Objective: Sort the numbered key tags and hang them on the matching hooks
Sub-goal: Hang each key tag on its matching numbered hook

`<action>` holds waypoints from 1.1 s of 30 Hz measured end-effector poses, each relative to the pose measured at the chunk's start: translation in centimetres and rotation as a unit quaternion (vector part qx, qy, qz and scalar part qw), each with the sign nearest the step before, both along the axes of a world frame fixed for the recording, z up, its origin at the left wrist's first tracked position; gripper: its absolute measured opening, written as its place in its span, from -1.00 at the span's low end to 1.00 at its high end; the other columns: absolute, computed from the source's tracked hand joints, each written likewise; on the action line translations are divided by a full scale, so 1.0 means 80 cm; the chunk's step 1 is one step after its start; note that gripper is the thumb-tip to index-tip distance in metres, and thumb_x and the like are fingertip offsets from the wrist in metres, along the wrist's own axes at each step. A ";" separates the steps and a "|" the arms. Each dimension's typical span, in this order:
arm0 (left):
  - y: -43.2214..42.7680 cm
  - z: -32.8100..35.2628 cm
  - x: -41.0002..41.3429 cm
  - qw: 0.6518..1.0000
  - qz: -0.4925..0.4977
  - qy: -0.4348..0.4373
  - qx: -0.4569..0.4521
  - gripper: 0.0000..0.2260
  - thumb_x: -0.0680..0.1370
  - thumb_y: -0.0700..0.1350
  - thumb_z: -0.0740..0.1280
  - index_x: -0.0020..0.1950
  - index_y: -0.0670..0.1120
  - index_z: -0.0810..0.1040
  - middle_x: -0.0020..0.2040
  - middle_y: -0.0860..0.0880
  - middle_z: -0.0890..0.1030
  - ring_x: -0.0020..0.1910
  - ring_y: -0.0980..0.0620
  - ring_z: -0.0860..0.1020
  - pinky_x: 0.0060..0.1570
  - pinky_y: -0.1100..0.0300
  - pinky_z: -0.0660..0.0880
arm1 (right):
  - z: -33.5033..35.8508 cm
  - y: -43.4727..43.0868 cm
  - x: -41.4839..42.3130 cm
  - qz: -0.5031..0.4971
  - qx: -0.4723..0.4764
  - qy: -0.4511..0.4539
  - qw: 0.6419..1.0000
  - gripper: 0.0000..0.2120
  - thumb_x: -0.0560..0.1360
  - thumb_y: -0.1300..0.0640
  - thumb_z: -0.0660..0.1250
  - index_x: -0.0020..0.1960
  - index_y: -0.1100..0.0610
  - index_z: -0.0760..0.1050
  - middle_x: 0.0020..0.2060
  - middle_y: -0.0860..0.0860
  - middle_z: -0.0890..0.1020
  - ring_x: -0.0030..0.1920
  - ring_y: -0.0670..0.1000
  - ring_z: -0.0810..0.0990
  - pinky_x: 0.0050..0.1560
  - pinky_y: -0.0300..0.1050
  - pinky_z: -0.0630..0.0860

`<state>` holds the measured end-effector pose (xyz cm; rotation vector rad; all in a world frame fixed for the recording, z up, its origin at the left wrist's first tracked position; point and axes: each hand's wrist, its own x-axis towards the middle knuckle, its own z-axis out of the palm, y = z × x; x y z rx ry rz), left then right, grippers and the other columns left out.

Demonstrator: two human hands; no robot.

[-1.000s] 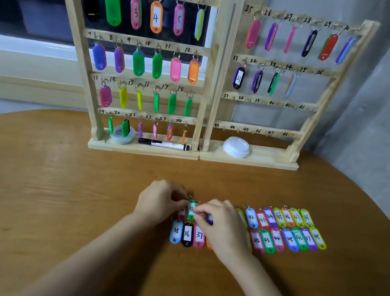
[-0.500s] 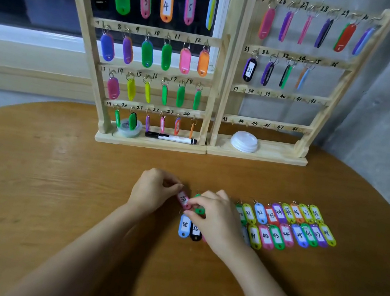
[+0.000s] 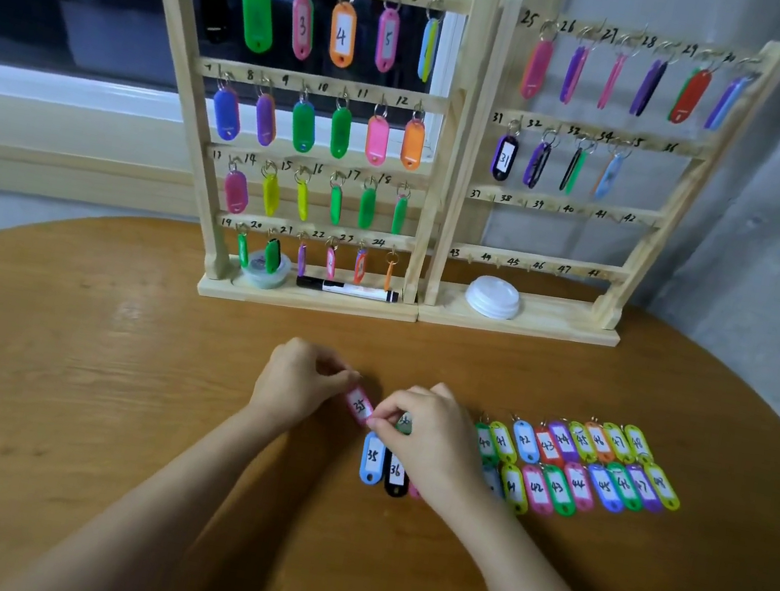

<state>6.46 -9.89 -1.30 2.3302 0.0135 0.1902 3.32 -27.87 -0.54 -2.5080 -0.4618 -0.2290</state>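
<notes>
both hands (image 3: 299, 383) pinch pink tag 35 (image 3: 359, 405), long axis tilted upper-left to lower-right.

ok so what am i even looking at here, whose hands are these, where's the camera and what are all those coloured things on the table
There is no machine here: these are a person's two bare hands, filmed by one wide-angle camera worn on the head, looking forward and down. The left hand and right hand pinch a pink plastic key tag marked 35 between them, one at each end. On the brown wooden table lie two rows of coloured numbered tags, among them a blue tag marked 35 and a black tag marked 36. Behind stand two pale wooden racks of numbered hooks: the left rack is full, the right rack has bare hooks from 35 on.
</notes>
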 end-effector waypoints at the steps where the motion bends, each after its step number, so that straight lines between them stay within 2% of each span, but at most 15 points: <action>1: -0.002 0.005 0.000 1.000 0.000 0.004 -0.011 -0.92 0.47 -0.07 0.46 -0.19 -0.05 0.68 -0.28 0.01 0.66 -0.26 0.03 0.62 -0.26 0.12 0.57 | 0.004 -0.001 0.001 -0.003 0.014 0.008 1.000 -0.91 0.45 -0.06 0.42 -0.16 -0.06 0.62 -0.27 -0.20 0.59 -0.11 -0.14 0.41 -0.19 -0.13 0.45; 3: -0.006 0.017 0.003 0.999 0.005 0.015 -0.048 -0.91 0.47 -0.09 0.46 -0.21 -0.06 0.67 -0.29 0.00 0.65 -0.28 0.03 0.61 -0.28 0.14 0.57 | 0.015 -0.006 0.003 -0.007 0.042 0.019 0.999 -0.91 0.45 -0.06 0.42 -0.16 -0.06 0.62 -0.29 -0.20 0.58 -0.15 -0.18 0.41 -0.23 -0.16 0.43; 7: -0.021 0.050 0.016 0.996 -0.005 0.006 -0.090 -0.91 0.50 -0.16 0.43 -0.21 -0.08 0.65 -0.33 0.05 0.61 -0.35 0.18 0.51 -0.34 0.38 0.42 | 0.039 -0.022 0.016 -0.025 0.074 0.007 0.997 -0.93 0.46 -0.05 0.42 -0.15 -0.08 0.64 -0.40 -0.22 0.46 -0.29 -0.21 0.37 -0.28 -0.24 0.29; 10: -0.037 0.081 0.031 0.994 -0.028 -0.017 -0.108 -0.90 0.50 -0.21 0.41 -0.21 -0.11 0.65 -0.31 0.00 0.62 -0.34 0.14 0.51 -0.29 0.29 0.46 | 0.063 -0.045 0.031 -0.040 0.081 -0.015 0.996 -0.94 0.48 0.02 0.41 -0.15 -0.07 0.66 -0.45 -0.27 0.41 -0.31 -0.24 0.39 -0.27 -0.41 0.24; 13: -0.061 0.114 0.049 0.991 -0.052 -0.033 -0.120 -0.90 0.50 -0.22 0.40 -0.21 -0.11 0.65 -0.27 -0.05 0.64 -0.30 0.10 0.51 -0.30 0.31 0.44 | 0.090 -0.078 0.050 -0.052 0.111 -0.036 0.992 -0.93 0.46 0.12 0.42 -0.14 0.01 0.69 -0.42 -0.33 0.48 -0.27 -0.38 0.47 -0.32 -0.46 0.32; 16: -0.095 0.146 0.072 0.987 -0.069 -0.052 -0.133 -0.86 0.49 -0.23 0.42 -0.28 -0.13 0.67 -0.27 -0.08 0.68 -0.34 0.09 0.52 -0.28 0.26 0.46 | 0.117 -0.117 0.075 -0.091 0.114 -0.062 0.987 -0.94 0.45 0.12 0.44 -0.14 0.00 0.69 -0.37 -0.24 0.54 -0.35 -0.24 0.47 -0.31 -0.34 0.33; 18: -0.123 0.166 0.089 0.983 -0.077 -0.058 -0.156 -0.86 0.49 -0.24 0.42 -0.27 -0.19 0.67 -0.32 0.01 0.66 -0.40 0.14 0.50 -0.38 0.32 0.43 | 0.135 -0.145 0.091 -0.114 0.093 -0.078 0.986 -0.94 0.45 0.09 0.42 -0.17 -0.04 0.67 -0.42 -0.25 0.52 -0.36 -0.24 0.43 -0.34 -0.23 0.30; 19: -0.138 0.175 0.098 0.981 -0.077 -0.061 -0.166 -0.87 0.49 -0.23 0.43 -0.27 -0.18 0.67 -0.33 0.05 0.65 -0.38 0.15 0.51 -0.35 0.36 0.44 | 0.144 -0.159 0.098 -0.121 0.090 -0.085 0.985 -0.94 0.45 0.08 0.42 -0.18 -0.03 0.67 -0.47 -0.27 0.50 -0.37 -0.25 0.44 -0.37 -0.25 0.28; 21: -0.169 0.191 0.116 0.976 -0.086 -0.066 -0.187 -0.89 0.49 -0.21 0.44 -0.23 -0.18 0.67 -0.27 -0.02 0.66 -0.28 0.12 0.55 -0.21 0.32 0.47 | 0.161 -0.185 0.114 -0.139 0.096 -0.098 0.981 -0.94 0.44 0.07 0.44 -0.21 -0.03 0.66 -0.55 -0.32 0.48 -0.39 -0.30 0.46 -0.42 -0.31 0.26; 24: -0.215 0.212 0.141 0.969 -0.101 -0.076 -0.212 -0.87 0.49 -0.19 0.44 -0.25 -0.15 0.66 -0.21 -0.05 0.68 -0.18 0.08 0.60 -0.12 0.26 0.50 | 0.182 -0.218 0.141 -0.155 0.105 -0.119 0.975 -0.93 0.42 0.07 0.46 -0.24 -0.02 0.65 -0.55 -0.41 0.46 -0.46 -0.23 0.44 -0.36 -0.22 0.30; 26: -0.244 0.224 0.158 0.966 -0.107 -0.088 -0.219 -0.88 0.49 -0.21 0.44 -0.26 -0.13 0.66 -0.16 -0.08 0.69 -0.19 0.06 0.60 -0.12 0.24 0.50 | 0.193 -0.236 0.157 -0.168 0.109 -0.128 0.971 -0.95 0.44 0.06 0.45 -0.20 -0.01 0.66 -0.51 -0.33 0.52 -0.43 -0.21 0.44 -0.32 -0.20 0.34; 29: -0.280 0.242 0.178 0.963 -0.095 -0.110 -0.227 -0.83 0.49 -0.23 0.44 -0.31 -0.19 0.62 -0.24 -0.06 0.64 -0.27 0.12 0.54 -0.22 0.29 0.45 | 0.209 -0.258 0.174 -0.187 0.089 -0.141 0.968 -0.94 0.47 0.04 0.41 -0.12 -0.04 0.67 -0.26 -0.17 0.67 -0.25 -0.13 0.56 -0.24 -0.15 0.49; 33: -0.312 0.262 0.196 0.960 -0.079 -0.131 -0.234 -0.88 0.52 -0.17 0.41 -0.18 -0.20 0.65 -0.34 -0.02 0.60 -0.37 0.21 0.51 -0.24 0.27 0.48 | 0.222 -0.277 0.194 -0.184 0.068 -0.155 0.968 -0.93 0.49 0.08 0.39 -0.11 -0.02 0.66 -0.20 -0.11 0.68 -0.29 -0.18 0.48 -0.33 -0.25 0.34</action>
